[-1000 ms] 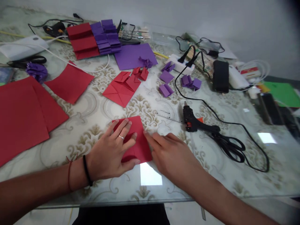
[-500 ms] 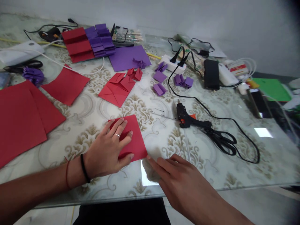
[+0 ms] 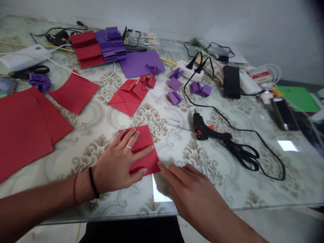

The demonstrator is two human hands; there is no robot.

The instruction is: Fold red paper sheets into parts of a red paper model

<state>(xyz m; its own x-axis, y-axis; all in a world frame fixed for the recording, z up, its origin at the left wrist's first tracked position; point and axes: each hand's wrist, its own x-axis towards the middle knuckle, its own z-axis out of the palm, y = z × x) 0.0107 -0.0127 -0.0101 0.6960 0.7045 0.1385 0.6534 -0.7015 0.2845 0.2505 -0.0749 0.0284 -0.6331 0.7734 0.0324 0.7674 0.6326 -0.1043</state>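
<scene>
Head view. Presses the left hand [image 3: 118, 165] palm-down, fingers spread wide, onto a folded red paper square [image 3: 148, 140] at lower centre of the frame, flat on the glass counter [image 3: 177, 145]. Lays the right hand [image 3: 194, 192] open and flat just right of it, index fingertip touching the square's lower right corner. Grips nothing with either hand; only pins and touches.

Appears partly folded. Shows a diagonal flap edge beside the left fingers and a size well below the plain red sheets [image 3: 22, 128] at the left of the frame. Looks less worked than the larger folded red piece [image 3: 128, 98] above centre, with its several flaps, and than the pleated red and purple stacks [image 3: 101, 45] at upper left. Judged early to midway.

Sits nearly square, so has hardly any long axis. Runs slightly longer from the near edge toward the top of the frame, leaning a little left. Points one corner toward the glue gun [image 3: 205, 130] and scissors [image 3: 243, 155] at right.
</scene>
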